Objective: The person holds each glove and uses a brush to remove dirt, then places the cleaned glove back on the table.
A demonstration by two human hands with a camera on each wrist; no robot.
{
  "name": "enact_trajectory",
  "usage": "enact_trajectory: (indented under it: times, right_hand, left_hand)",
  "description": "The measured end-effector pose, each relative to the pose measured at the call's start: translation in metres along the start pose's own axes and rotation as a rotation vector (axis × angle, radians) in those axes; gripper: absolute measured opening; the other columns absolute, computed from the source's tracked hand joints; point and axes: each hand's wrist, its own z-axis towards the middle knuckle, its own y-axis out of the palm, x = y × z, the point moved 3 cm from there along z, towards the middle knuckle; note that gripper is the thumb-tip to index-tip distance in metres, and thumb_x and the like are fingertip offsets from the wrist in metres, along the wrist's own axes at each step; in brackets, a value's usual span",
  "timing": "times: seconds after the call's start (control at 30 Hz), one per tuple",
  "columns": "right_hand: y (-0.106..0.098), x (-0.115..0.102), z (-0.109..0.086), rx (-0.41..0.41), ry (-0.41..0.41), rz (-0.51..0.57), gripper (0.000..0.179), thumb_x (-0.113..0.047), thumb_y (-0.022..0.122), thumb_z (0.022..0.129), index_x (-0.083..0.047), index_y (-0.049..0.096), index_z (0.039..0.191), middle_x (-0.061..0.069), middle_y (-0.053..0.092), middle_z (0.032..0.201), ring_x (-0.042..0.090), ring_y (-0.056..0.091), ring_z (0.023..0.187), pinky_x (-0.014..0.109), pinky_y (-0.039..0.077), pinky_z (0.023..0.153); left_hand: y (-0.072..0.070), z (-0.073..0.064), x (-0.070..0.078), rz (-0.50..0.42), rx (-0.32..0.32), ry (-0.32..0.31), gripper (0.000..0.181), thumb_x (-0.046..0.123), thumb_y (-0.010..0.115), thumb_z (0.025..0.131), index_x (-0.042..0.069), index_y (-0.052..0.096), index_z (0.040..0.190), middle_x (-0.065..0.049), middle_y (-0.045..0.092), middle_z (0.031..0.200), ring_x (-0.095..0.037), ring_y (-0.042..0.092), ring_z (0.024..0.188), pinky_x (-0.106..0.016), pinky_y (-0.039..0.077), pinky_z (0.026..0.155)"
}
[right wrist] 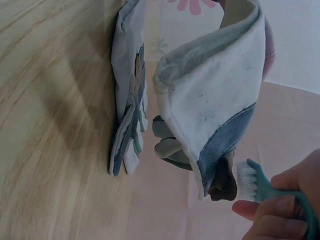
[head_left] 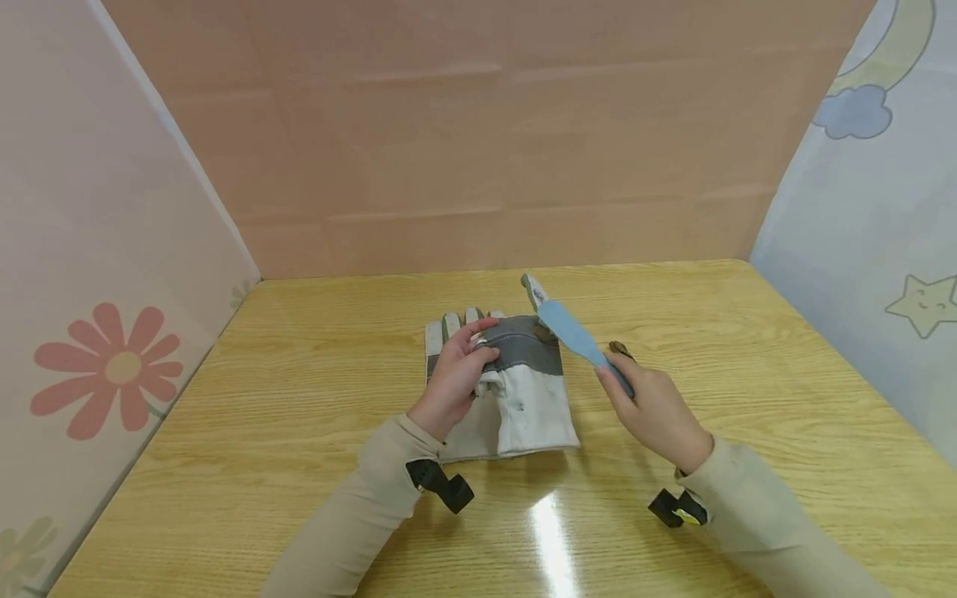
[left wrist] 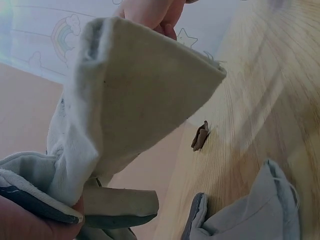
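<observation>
Left hand [head_left: 458,378] is gripping a grey-and-white work glove [head_left: 523,374], lifting it off a second glove [right wrist: 127,100] lying flat on the wooden table [head_left: 299,399]. Right hand [head_left: 652,407] is holding a blue brush [head_left: 576,336], fingers curled round its handle, bristles [right wrist: 246,181] just beside the glove's edge. Pink panel behind, patterned sheets flanking. Only the wrist views are showing a brown scrap [left wrist: 200,136] (unidentifiable) on the table.
</observation>
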Motion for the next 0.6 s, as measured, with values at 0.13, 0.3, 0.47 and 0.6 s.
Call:
enact_trajectory:
  times: [0.13,0.3,0.47,0.6]
  right_hand:
    - [0.0001,-0.0055,0.0005,-0.002,-0.022,0.017,0.026,-0.013,0.045,0.099,0.005,0.058,0.112,-0.005,0.033,0.054,-0.003,0.021,0.042,0.020,0.028,0.039]
    - [0.0035,-0.0076,-0.0005,0.014,-0.075,0.016,0.021,-0.009,0.049,0.096,0.005,0.060,0.107,-0.005,0.036,0.055,-0.004,0.023,0.044,0.019,0.029,0.039]
    - [0.0043,-0.0018,-0.0037,0.028,-0.078,-0.023,0.020,-0.007,0.052,0.095,0.006,0.061,0.107,-0.006,0.039,0.055,-0.005,0.024,0.043,0.018,0.030,0.039]
    - [0.0025,-0.0004,-0.0062,0.025,-0.086,-0.055,0.017,-0.007,0.052,0.094,0.005,0.061,0.103,-0.006,0.039,0.056,-0.005,0.023,0.044,0.018,0.029,0.040]
  left_hand:
    - [-0.0002,0.0001,-0.0006,0.012,-0.007,0.007,0.043,-0.003,0.042,0.093,0.007,0.043,0.135,-0.024,0.055,0.124,-0.009,0.060,0.089,-0.019,0.047,0.073]
    - [0.0006,-0.0012,0.0015,0.015,-0.005,0.000,0.043,-0.003,0.042,0.093,0.008,0.043,0.135,-0.022,0.055,0.124,-0.012,0.059,0.092,-0.021,0.047,0.075]
    - [0.0002,-0.0019,0.0033,0.009,0.006,-0.001,0.043,-0.003,0.042,0.093,0.008,0.044,0.135,-0.020,0.053,0.130,-0.018,0.058,0.104,-0.022,0.047,0.080]
    - [0.0000,-0.0027,0.0029,0.014,0.005,0.004,0.043,-0.003,0.042,0.093,0.008,0.044,0.134,-0.022,0.053,0.128,-0.016,0.059,0.099,-0.021,0.047,0.078]
